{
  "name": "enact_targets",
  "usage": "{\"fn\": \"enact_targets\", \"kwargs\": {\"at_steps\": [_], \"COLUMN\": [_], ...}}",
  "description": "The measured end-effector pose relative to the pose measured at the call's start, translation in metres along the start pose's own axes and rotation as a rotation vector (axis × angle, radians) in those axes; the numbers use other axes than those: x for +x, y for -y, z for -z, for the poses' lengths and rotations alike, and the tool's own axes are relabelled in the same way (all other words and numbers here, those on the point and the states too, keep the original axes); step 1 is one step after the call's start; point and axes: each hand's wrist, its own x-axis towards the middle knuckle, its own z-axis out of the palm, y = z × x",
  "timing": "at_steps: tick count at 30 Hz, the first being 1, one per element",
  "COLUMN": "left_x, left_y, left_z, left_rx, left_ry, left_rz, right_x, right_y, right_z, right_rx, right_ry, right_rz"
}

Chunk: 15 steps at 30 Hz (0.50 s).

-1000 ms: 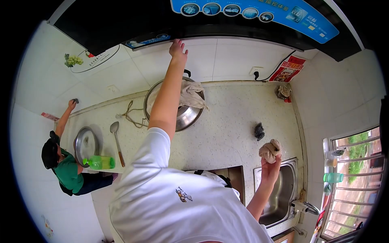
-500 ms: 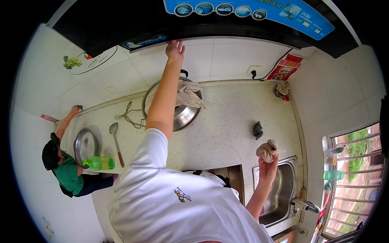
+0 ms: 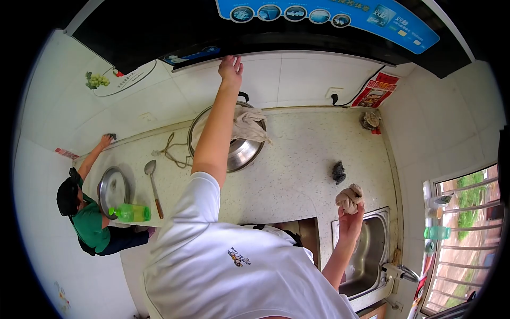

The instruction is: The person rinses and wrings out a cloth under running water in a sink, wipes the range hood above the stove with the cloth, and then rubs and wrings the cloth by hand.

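My right hand (image 3: pixel 350 222) grips a bunched beige rag (image 3: pixel 350 198) above the counter, close to the sink (image 3: pixel 366 250). A dark steel-wool scrubber (image 3: pixel 338 172) lies on the counter beyond it. My left hand (image 3: pixel 231 70) is stretched up to the lower edge of the black range hood (image 3: pixel 175 42). Its fingers look loosely apart at that edge, with their tips partly hidden. Below my left arm stands a large metal pan with a lid (image 3: pixel 245 154), and another beige cloth (image 3: pixel 247 125) is draped over it.
At left, a person in green (image 3: pixel 91 226) reaches to the wall holding a dark scrubber (image 3: pixel 112 136). Near them are a round metal lid (image 3: pixel 113 191), a green bottle (image 3: pixel 133 212) and a spatula (image 3: pixel 154 186). A faucet (image 3: pixel 401 272) stands beside the sink, near a barred window (image 3: pixel 467 234).
The person's hand at left has shifted slightly right along the wall. My own hands hold almost the same positions; the whole view has moved only slightly.
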Motion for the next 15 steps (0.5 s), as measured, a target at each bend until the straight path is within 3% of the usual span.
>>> {"fn": "enact_targets", "kwargs": {"at_steps": [15], "left_x": [-0.007], "left_y": [0.003], "left_z": [0.0], "left_rx": [-0.019], "left_ry": [-0.014], "left_rz": [-0.041], "right_x": [0.011], "right_y": [-0.003], "right_z": [0.009], "right_rx": [-0.034], "right_ry": [0.016], "right_rz": [-0.017]}}
